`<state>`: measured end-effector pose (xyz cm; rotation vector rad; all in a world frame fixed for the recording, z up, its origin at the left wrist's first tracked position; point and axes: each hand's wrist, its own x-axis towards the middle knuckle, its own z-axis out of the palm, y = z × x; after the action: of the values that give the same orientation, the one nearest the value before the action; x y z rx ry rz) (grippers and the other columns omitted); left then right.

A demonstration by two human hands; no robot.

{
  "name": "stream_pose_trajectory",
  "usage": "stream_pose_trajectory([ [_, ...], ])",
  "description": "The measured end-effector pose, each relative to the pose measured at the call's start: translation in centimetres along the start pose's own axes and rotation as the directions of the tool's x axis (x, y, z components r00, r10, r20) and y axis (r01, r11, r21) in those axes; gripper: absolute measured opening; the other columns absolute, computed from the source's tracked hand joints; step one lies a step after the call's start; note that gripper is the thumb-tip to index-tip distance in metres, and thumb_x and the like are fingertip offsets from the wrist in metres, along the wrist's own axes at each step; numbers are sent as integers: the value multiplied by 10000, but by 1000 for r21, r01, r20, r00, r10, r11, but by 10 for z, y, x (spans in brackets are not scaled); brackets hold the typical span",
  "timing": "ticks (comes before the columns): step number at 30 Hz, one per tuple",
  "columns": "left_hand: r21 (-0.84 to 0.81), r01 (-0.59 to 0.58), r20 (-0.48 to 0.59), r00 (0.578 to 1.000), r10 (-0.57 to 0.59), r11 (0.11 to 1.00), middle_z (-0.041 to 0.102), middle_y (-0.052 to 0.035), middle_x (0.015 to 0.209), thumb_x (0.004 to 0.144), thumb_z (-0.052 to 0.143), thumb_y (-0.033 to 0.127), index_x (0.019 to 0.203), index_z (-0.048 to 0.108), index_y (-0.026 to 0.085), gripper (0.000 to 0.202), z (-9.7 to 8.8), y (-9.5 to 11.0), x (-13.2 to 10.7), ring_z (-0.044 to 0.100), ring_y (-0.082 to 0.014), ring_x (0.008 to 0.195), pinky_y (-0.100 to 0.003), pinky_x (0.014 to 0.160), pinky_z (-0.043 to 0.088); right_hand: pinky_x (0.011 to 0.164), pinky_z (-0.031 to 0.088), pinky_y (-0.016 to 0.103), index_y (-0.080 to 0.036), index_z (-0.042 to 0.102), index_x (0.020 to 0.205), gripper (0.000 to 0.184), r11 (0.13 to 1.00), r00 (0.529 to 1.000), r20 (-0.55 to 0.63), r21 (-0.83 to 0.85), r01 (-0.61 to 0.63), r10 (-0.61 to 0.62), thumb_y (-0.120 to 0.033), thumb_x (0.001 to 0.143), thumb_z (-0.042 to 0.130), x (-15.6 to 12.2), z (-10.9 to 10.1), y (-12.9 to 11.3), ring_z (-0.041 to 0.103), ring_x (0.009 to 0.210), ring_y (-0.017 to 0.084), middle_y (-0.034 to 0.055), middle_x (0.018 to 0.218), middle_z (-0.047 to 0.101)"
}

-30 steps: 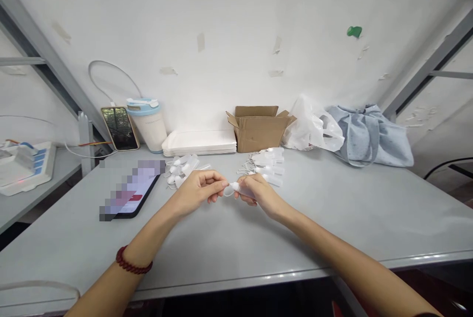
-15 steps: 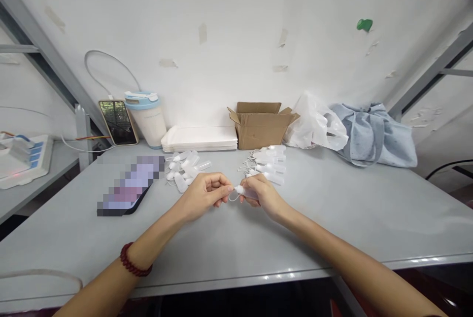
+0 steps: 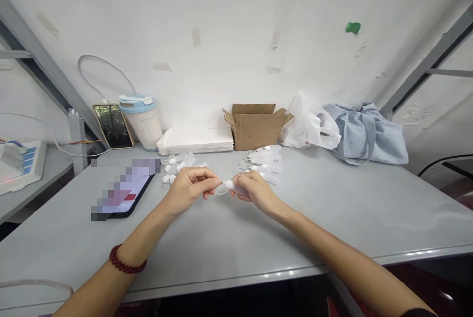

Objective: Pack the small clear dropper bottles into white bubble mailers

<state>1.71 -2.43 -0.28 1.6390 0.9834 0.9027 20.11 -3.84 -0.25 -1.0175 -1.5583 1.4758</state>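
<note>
My left hand (image 3: 188,188) and my right hand (image 3: 253,190) meet above the middle of the grey table (image 3: 332,213). The right hand's fingers are wrapped round a small white plastic bottle (image 3: 232,187). The left hand pinches the bottle's thin white cap loop (image 3: 220,188). Behind the left hand lies a pile of similar small white bottles (image 3: 176,164). A second pile of the same bottles (image 3: 264,162) lies behind the right hand. A red bead bracelet (image 3: 123,265) is on my left wrist.
A phone (image 3: 125,191) lies flat at the left. Along the wall stand another phone (image 3: 113,126), a lidded cup (image 3: 142,122), stacked white trays (image 3: 195,140), an open cardboard box (image 3: 254,125), a white plastic bag (image 3: 310,124) and a blue cloth bag (image 3: 365,134). A power strip (image 3: 18,161) sits far left.
Both hands have kept together on the small bottle and shifted slightly left with the view. The left fingers now pinch the loop a little away from the bottle's tip.
</note>
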Motion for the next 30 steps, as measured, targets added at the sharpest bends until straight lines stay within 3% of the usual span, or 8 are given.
stream_pose_trajectory([
  [7, -43, 0, -10, 1000, 0, 999, 554, 17, 536, 729, 633, 268, 621, 641, 151, 159, -3, 1, 1, 462, -88, 495, -225, 510, 385, 434, 187, 241, -156, 502, 512, 241, 1000, 1000, 8, -9, -4, 4, -243, 692, 366, 0, 2, -2, 245, 422, 68, -51, 442, 315],
  [13, -111, 55, 80, 996, -46, 992, 559, 15, 612, 786, 563, 269, 727, 632, 154, 147, -8, 0, 3, 479, -94, 540, -238, 559, 401, 431, 186, 241, -160, 501, 505, 257, 1000, 1000, -12, 3, -23, 23, -260, 697, 364, -1, -2, -2, 232, 404, 69, -62, 394, 290],
  [20, 9, 43, 129, 991, -44, 999, 553, 10, 617, 787, 570, 342, 715, 621, 145, 216, -2, 0, 3, 482, -96, 537, -235, 553, 392, 428, 194, 233, -153, 510, 541, 252, 1000, 1000, 8, -24, -16, 16, -242, 719, 355, -1, 0, 1, 238, 405, 69, -66, 395, 303],
  [23, 38, 78, 27, 997, -79, 996, 534, 18, 589, 756, 594, 327, 676, 619, 145, 200, -9, 3, 5, 467, -89, 531, -226, 553, 380, 431, 253, 230, -163, 494, 582, 257, 997, 998, -69, -71, 6, -11, -288, 779, 387, 3, -4, 5, 325, 413, 80, -55, 425, 374],
  [25, 32, 101, -134, 986, -96, 994, 503, 29, 562, 732, 604, 311, 643, 605, 145, 188, -18, 5, 7, 437, -79, 512, -212, 523, 351, 440, 294, 230, -172, 497, 657, 248, 994, 981, -184, -93, 51, -68, -346, 811, 413, 6, -11, 9, 380, 436, 92, -50, 469, 425],
  [28, -13, 155, -366, 918, -149, 988, 428, 48, 526, 701, 609, 311, 618, 590, 144, 188, -36, 6, 8, 331, -59, 454, -198, 437, 244, 479, 334, 229, -179, 524, 802, 222, 967, 934, -309, -227, 113, -182, -379, 830, 433, 12, -27, 14, 417, 475, 100, -54, 520, 460],
  [30, -37, 193, -427, 884, -190, 981, 387, 56, 514, 680, 609, 321, 620, 592, 143, 189, -48, 5, 8, 279, -58, 439, -203, 417, 190, 513, 348, 232, -180, 530, 804, 177, 912, 905, -335, -393, 121, -264, -342, 823, 461, 16, -36, 17, 442, 513, 107, -49, 540, 470],
])
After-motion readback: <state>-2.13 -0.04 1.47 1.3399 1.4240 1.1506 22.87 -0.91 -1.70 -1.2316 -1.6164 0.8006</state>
